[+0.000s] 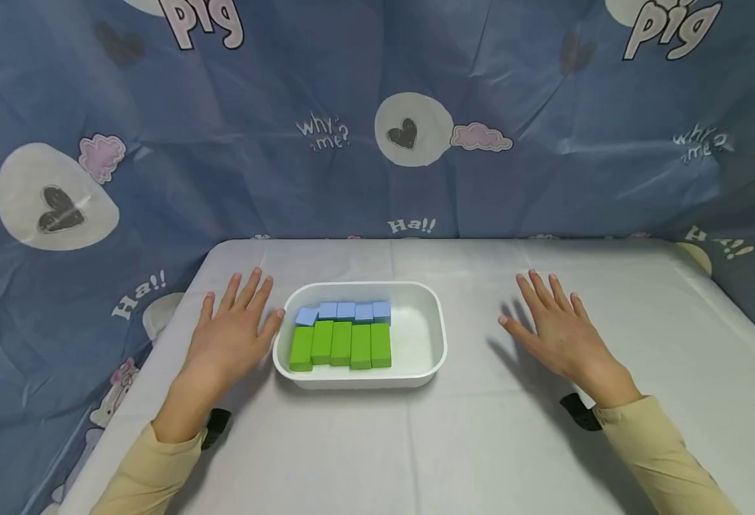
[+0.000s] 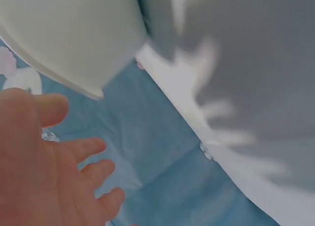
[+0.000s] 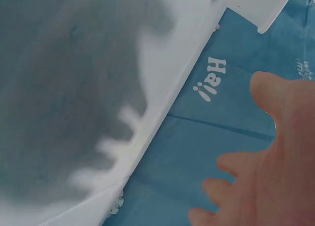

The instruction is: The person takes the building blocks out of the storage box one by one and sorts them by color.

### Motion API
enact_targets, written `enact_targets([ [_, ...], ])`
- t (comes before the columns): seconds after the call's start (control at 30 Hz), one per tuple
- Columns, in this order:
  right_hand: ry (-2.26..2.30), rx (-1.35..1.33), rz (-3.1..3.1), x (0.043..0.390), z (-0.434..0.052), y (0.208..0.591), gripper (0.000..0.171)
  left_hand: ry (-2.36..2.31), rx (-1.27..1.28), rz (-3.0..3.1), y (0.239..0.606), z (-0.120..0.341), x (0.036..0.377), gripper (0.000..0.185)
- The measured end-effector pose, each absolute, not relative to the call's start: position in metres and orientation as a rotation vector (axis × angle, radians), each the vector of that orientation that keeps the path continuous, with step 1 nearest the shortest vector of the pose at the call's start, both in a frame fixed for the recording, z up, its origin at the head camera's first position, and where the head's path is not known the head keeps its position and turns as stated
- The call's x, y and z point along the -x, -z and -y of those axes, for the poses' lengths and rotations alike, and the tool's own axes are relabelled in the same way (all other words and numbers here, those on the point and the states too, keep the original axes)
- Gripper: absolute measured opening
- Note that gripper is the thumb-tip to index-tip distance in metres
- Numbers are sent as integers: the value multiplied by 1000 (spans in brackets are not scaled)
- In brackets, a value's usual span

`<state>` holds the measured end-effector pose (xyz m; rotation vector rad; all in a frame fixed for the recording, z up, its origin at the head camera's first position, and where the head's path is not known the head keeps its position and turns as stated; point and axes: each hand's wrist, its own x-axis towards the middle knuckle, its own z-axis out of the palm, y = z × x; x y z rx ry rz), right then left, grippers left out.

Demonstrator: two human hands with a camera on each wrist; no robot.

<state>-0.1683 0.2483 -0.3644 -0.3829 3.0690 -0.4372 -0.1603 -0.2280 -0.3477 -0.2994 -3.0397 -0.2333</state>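
Observation:
A white plastic tub (image 1: 416, 350) sits on the table, holding a row of green blocks (image 1: 342, 345) in front of a row of blue blocks (image 1: 346, 311). Both rows fill its left and middle; bare floor shows at its right end. My left hand (image 1: 232, 340) is spread just left of the tub, its thumb by the rim; whether they touch I cannot tell. My right hand (image 1: 560, 336) hovers well to the right of the tub, fingers extended, casting a shadow on the cloth. Neither hand holds anything. In the left wrist view the tub's wall (image 2: 74, 34) looms beside my thumb.
A white cloth (image 1: 364, 450) covers the table, with its far edge behind the tub. Beyond hangs a blue printed curtain (image 1: 255, 157), which also runs along the left side. A black strap piece (image 1: 581, 411) shows at my right wrist.

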Motion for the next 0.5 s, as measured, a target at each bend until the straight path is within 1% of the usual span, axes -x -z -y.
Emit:
enact_targets([
  [0.3,468,410,-3092,171,-245,363,84,306,472,3074,351,204,146,72],
  [0.5,481,416,-3101,169,-242,362,83,352,491,3107,357,196,138,77],
])
